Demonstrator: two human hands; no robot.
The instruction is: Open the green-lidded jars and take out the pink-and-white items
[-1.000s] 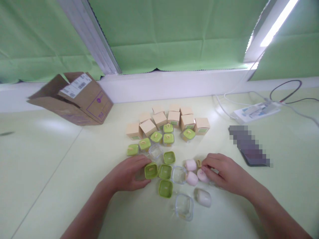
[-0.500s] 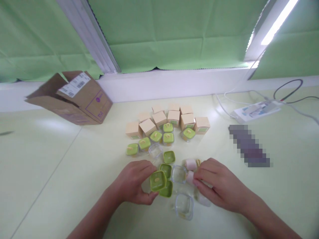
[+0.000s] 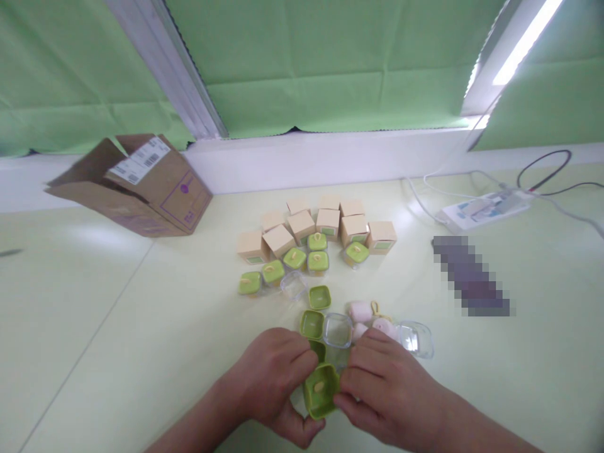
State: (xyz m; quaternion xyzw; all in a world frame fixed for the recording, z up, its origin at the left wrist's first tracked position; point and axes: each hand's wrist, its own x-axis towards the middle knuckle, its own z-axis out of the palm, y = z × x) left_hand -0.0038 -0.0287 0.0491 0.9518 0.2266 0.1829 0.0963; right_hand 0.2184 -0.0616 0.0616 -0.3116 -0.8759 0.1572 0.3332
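Observation:
A small green lid [image 3: 322, 402], hollow side up with a pale yellow piece in its middle, is gripped at its left edge by my left hand [image 3: 274, 380], thumb below and fingers above. My right hand [image 3: 394, 384] is closed, its fingertips at the lid's right edge; whether a small part is also in them is hidden. Behind the hands lie more green lids [image 3: 312, 324], one partly covered by my left fingers. Clear square containers [image 3: 338, 331] [image 3: 416, 340] stand around my right hand, and pale pink rolls [image 3: 360, 311] lie just behind it, by a yellow loop [image 3: 375, 308].
Several lidded containers [image 3: 318, 262] stand in front of small cardboard boxes [image 3: 329, 221]. An open carton [image 3: 184, 201] is at the back left. On the right are a white power strip [image 3: 481, 211] with cables and a blurred-out dark object [image 3: 472, 277].
My left hand has brought the green lid down and to the right. My right hand has come left and nearer to meet it. A clear container now shows on my right hand's far right side.

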